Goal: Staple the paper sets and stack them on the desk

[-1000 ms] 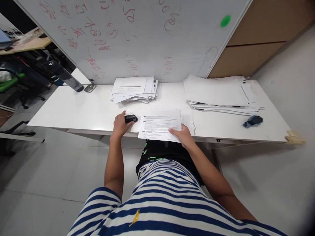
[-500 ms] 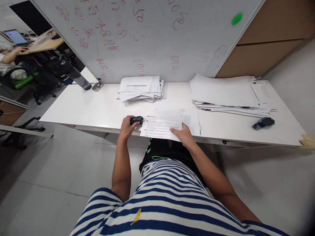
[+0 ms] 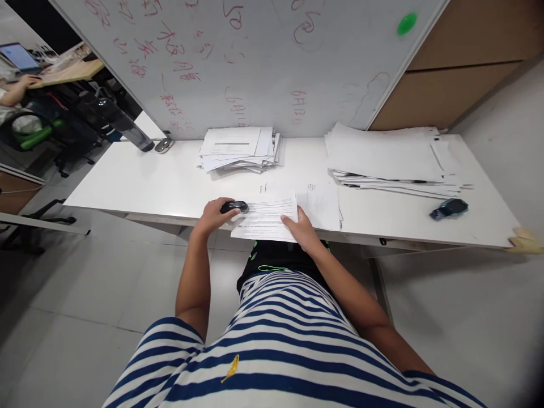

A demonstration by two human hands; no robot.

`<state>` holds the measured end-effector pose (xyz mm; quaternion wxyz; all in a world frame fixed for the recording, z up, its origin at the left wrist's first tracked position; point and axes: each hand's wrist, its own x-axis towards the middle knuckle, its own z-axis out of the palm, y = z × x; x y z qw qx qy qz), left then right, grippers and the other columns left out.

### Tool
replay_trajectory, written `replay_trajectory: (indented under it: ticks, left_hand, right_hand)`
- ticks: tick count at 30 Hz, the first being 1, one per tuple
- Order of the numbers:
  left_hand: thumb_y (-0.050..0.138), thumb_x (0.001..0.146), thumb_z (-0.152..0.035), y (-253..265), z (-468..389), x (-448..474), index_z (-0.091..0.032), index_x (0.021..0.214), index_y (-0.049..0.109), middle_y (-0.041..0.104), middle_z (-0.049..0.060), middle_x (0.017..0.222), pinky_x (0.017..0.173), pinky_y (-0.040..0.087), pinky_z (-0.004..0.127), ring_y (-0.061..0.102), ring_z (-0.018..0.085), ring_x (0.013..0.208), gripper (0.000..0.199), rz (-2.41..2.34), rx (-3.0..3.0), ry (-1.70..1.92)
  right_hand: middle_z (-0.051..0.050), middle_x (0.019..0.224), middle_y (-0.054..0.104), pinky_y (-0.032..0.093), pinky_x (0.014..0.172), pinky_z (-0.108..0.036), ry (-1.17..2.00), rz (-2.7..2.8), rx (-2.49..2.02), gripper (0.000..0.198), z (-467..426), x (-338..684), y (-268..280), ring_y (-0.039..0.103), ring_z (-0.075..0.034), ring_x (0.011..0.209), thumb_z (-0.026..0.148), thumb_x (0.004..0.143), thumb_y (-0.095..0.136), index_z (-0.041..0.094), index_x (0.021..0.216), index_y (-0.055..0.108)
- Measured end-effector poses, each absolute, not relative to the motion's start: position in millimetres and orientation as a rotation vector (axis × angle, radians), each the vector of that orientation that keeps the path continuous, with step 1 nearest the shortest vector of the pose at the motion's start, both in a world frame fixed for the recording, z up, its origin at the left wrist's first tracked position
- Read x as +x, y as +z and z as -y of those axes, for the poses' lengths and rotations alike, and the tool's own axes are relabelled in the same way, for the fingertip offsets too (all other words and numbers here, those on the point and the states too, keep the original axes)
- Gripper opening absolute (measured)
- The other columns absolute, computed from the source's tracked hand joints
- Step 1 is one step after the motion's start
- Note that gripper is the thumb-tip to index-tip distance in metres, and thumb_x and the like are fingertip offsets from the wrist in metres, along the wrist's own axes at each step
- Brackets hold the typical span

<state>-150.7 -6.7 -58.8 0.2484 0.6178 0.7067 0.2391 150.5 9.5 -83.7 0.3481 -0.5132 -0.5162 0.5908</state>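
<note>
My left hand (image 3: 213,215) is closed round a small black stapler (image 3: 235,207) near the desk's front edge. The stapler's front end overlaps the upper left part of some printed sheets (image 3: 266,220). Those sheets are gripped at their right side by my right hand (image 3: 301,229), thumb on top and fingers underneath. The lower edge of the sheets reaches past the desk edge. Under and to the right of them lie more printed papers (image 3: 323,205) on the desk. I cannot tell whether the stapler's jaws are pressed together.
A paper stack (image 3: 238,148) and a wider paper pile (image 3: 382,156) stand at the back of the white desk (image 3: 140,184), against a whiteboard (image 3: 263,68). A dark gadget (image 3: 449,208) lies right. A bottle (image 3: 125,126) and a round object (image 3: 164,145) stand left.
My right hand has moved left with the sheets, bringing their left part under the stapler's front end. My left hand still holds the stapler. The view has shifted slightly.
</note>
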Motion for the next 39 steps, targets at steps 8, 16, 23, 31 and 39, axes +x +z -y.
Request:
replay_trajectory:
  ticks: [8,16,23,31,39]
  left_hand:
    - [0.040,0.101,-0.057,-36.1,-36.5,-120.4,-0.023,0.106,0.071,0.073,0.009,0.121,0.112,0.039,0.045,0.062,0.029,0.120,0.047,-2.172,1.766,0.685]
    - [0.056,0.094,-0.038,-77.6,-75.2,-107.7,-0.021,0.106,0.063,0.060,0.016,0.139,0.120,0.025,0.060,0.037,0.040,0.144,0.022,-2.270,1.904,0.430]
    - [0.062,0.091,-0.041,-79.1,-70.9,-113.5,-0.021,0.107,0.060,0.057,0.016,0.142,0.116,0.033,0.055,0.035,0.039,0.145,0.025,-2.183,1.948,0.731]
    - [0.031,0.105,-0.044,-83.6,-47.2,-132.6,-0.021,0.094,0.064,0.073,0.010,0.103,0.097,0.048,0.037,0.065,0.022,0.104,0.041,-2.154,1.839,1.486]
    - [0.028,0.104,-0.038,-117.1,-15.4,-148.8,-0.024,0.068,0.060,0.066,0.010,0.077,0.077,0.044,0.038,0.060,0.024,0.083,0.051,-2.439,1.804,1.151]
  right_hand:
    - [-0.009,0.138,0.066,0.051,0.108,-0.046,1.562,1.455,-1.224,0.055,-2.8,161.7,-77.5,0.063,-0.028,0.125,0.045,0.087,0.069,0.022,0.137,0.057]
    - [-0.008,0.107,0.075,0.053,0.051,-0.031,1.714,1.543,-1.337,0.041,8.0,163.4,-72.9,0.058,-0.013,0.054,0.043,0.096,0.060,0.023,0.131,0.063]
    - [-0.009,0.112,0.076,0.058,0.065,-0.033,1.671,1.581,-1.358,0.038,12.0,160.6,-71.0,0.067,-0.016,0.070,0.039,0.097,0.058,0.021,0.130,0.065]
    - [-0.003,0.074,0.072,0.051,0.048,-0.029,1.809,1.477,-1.234,0.024,-34.5,177.8,-39.3,0.059,-0.014,0.052,0.036,0.092,0.066,0.016,0.103,0.074]
    - [-0.008,0.090,0.078,0.057,0.063,-0.035,1.460,1.311,-1.311,0.049,-50.7,246.1,-40.0,0.068,-0.020,0.069,0.053,0.082,0.073,0.016,0.114,0.074]
